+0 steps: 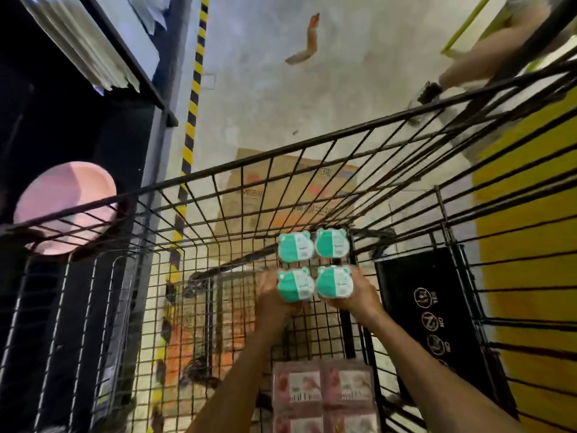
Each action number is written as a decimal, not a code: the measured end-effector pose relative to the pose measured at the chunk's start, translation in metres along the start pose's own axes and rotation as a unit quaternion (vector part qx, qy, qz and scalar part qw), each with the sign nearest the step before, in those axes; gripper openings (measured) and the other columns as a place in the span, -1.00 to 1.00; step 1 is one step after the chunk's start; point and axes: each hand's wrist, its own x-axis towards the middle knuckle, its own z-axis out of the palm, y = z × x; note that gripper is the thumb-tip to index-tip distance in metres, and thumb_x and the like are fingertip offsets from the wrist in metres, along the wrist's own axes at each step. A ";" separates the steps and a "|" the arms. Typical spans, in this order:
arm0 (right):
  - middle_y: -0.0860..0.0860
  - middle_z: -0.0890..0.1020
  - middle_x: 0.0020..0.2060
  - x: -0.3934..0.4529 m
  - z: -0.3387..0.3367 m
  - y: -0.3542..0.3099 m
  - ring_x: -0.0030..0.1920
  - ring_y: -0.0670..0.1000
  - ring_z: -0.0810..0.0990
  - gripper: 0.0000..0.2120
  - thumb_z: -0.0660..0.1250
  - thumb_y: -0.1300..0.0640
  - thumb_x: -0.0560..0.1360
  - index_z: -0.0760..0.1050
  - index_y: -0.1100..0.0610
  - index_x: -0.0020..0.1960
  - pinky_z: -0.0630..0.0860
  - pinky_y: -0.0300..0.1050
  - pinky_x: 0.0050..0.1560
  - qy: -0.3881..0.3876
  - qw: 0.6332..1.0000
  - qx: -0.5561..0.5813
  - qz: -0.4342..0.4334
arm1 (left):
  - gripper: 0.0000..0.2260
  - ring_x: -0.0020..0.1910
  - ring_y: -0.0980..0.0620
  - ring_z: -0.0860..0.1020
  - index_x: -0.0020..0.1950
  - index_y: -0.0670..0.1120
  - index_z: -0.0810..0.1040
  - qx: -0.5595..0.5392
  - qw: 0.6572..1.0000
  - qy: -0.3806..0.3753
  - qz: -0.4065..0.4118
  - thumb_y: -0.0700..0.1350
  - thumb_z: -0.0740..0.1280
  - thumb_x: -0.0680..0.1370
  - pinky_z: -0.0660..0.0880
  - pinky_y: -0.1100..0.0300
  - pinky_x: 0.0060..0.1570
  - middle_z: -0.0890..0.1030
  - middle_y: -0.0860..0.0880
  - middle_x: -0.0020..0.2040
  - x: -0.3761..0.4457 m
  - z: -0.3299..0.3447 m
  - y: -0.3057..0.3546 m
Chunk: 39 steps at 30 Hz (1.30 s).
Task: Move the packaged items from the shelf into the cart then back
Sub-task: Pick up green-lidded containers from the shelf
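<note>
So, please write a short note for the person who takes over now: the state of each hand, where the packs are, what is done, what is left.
Left hand and right hand both grip the green four-cup pack at its near edge, holding it inside the wire cart.
A pink pack already lies in the cart near you.
The shelf is on the left.
Done: at least one pack is in the cart.
Left: set the green pack down; later return the packs to the shelf.

The four-pack of cups (313,266) at frame centre has teal-and-white lids. The pack (324,398) at the bottom edge is pink. The cart (281,151) is black wire — its flap (437,310) at right is black with white symbols. Upper left, a tape stripe (195,89) runs yellow and black; a round pink lid (62,201) sits at left
</note>
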 end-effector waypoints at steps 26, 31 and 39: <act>-0.01 0.56 0.04 0.010 0.015 0.008 0.02 -0.02 0.56 -0.27 0.53 0.39 0.27 0.31 0.16 0.35 0.42 -0.48 -0.20 0.083 0.996 0.019 -0.017 | -0.42 0.04 0.14 0.49 0.21 -0.13 0.51 0.030 0.998 0.045 0.032 -0.19 0.62 0.24 0.38 0.57 -0.15 0.56 0.03 0.09 0.009 0.004 0.014; 0.08 0.56 0.14 -0.015 0.021 0.001 0.10 0.01 0.51 -0.39 0.46 0.39 0.37 0.31 0.18 0.34 0.40 -0.26 -0.05 0.104 0.993 0.016 0.049 | -0.33 0.32 -0.02 0.39 0.37 -0.15 0.38 0.081 0.997 0.008 -0.013 -0.23 0.56 0.32 0.34 0.30 0.17 0.43 -0.08 0.34 -0.011 -0.014 0.025; 0.17 0.50 0.20 -0.084 0.010 -0.045 0.22 0.15 0.49 -0.53 0.32 0.33 0.49 0.29 0.29 0.36 0.39 -0.16 0.13 0.120 0.990 -0.068 0.026 | -0.26 0.49 -0.09 0.15 0.53 -0.05 0.14 0.094 0.995 -0.024 0.002 0.06 0.42 0.45 0.18 -0.13 0.44 0.17 -0.08 0.52 -0.068 -0.069 0.073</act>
